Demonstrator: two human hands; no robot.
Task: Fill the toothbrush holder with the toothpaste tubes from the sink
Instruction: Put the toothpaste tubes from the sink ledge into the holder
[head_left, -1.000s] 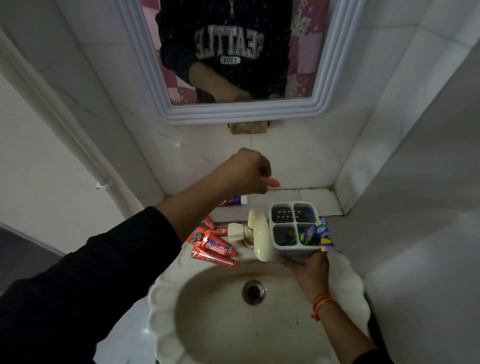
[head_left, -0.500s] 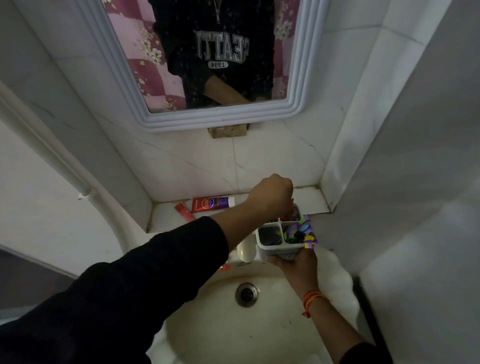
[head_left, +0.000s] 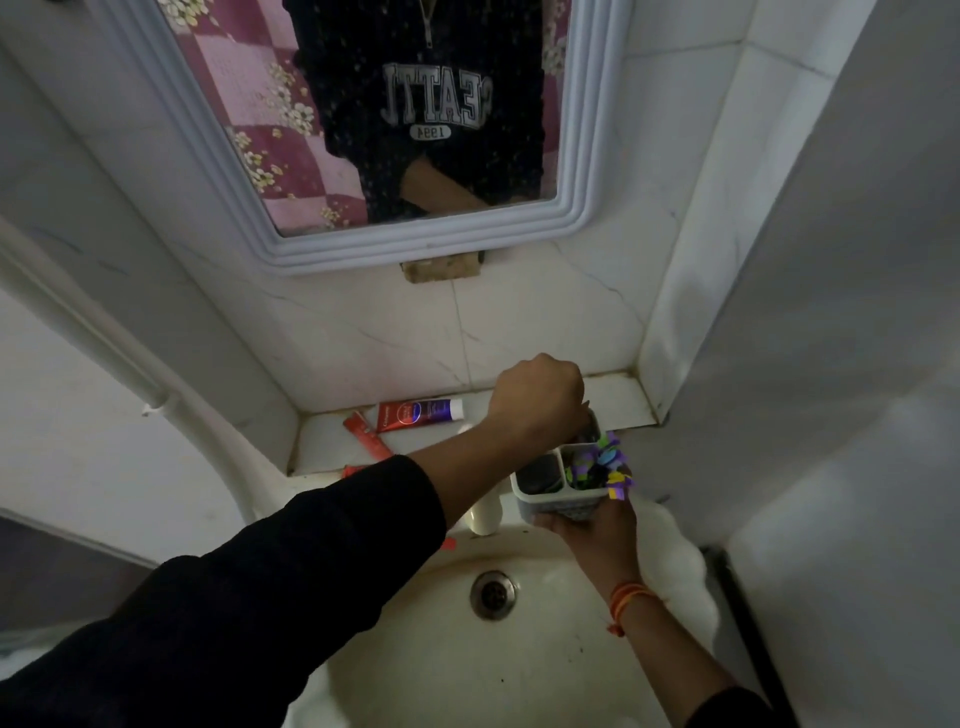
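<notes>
The right hand (head_left: 597, 525) grips the white toothbrush holder (head_left: 558, 480) from below, over the sink (head_left: 519, 675) rim. The left hand (head_left: 537, 397) is fisted over a rear compartment; whether it clasps a tube I cannot tell. More toothpaste tubes (head_left: 418, 414) lie on the ledge (head_left: 623, 400) behind the tap. Best to keep the holder level and lower each tube straight into an empty slot, clear of the purple decoration (head_left: 602, 465).
</notes>
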